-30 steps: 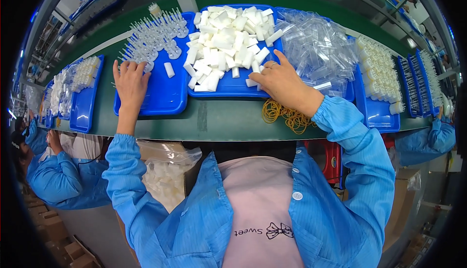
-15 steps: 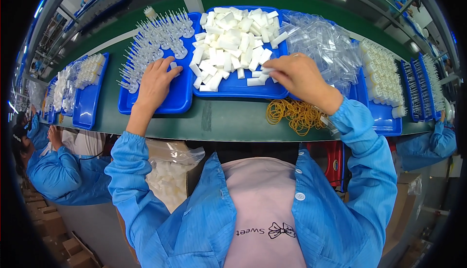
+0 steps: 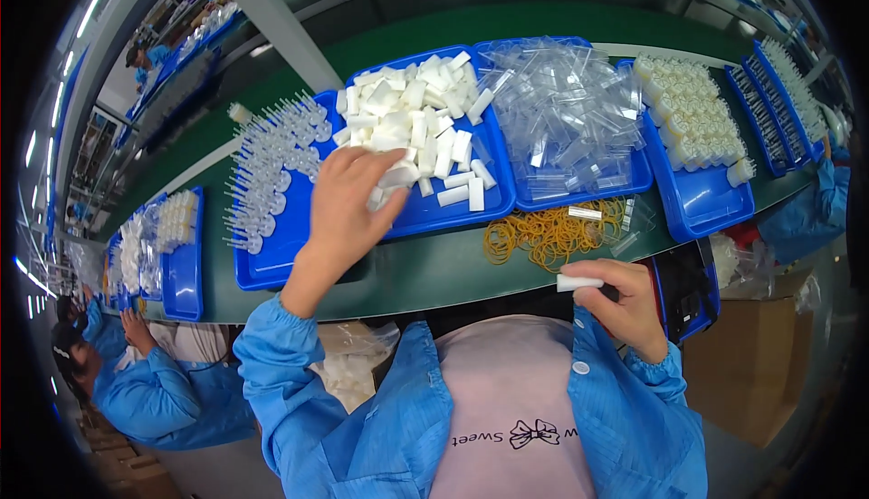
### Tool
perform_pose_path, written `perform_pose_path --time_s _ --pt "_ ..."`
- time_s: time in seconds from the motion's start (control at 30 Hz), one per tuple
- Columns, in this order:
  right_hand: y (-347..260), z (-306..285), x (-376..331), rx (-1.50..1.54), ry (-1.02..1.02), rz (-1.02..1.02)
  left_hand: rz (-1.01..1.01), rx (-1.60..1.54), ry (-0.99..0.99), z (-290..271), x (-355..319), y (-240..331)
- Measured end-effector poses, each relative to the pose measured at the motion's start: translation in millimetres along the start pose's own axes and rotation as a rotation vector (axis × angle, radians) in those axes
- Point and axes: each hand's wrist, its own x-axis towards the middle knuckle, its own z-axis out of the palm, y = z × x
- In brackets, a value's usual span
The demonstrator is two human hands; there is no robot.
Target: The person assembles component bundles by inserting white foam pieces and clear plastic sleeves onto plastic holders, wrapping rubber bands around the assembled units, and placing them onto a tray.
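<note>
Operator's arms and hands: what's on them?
Left hand and right hand are bare, no gloves. Both arms wear long, loose, wrinkled bright-blue sleeves with gathered cuffs at the wrists, part of a blue jacket. No cables visible on either arm.

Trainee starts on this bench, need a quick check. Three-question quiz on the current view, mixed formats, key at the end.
1. Multiple choice: what fills the blue tray directly right of the heaped white pieces?
A) Cardboard boxes
B) Clear plastic pieces
C) Folded cloths

2. True or false: the yellow rubber bands lie on the green table.

3. Short answer: which of the wearer's hands pinches a single white piece away from the trays?

Key: 1. B. 2. True. 3. The right hand.
</note>
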Motion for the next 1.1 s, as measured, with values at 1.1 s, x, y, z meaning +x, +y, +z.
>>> perform_pose_path --time_s 1.1 --pt "59.1 -60.4 -11.0 0.135 0.08 0.004 -0.3 -0.202 -0.462 128.6 177.2 -19.9"
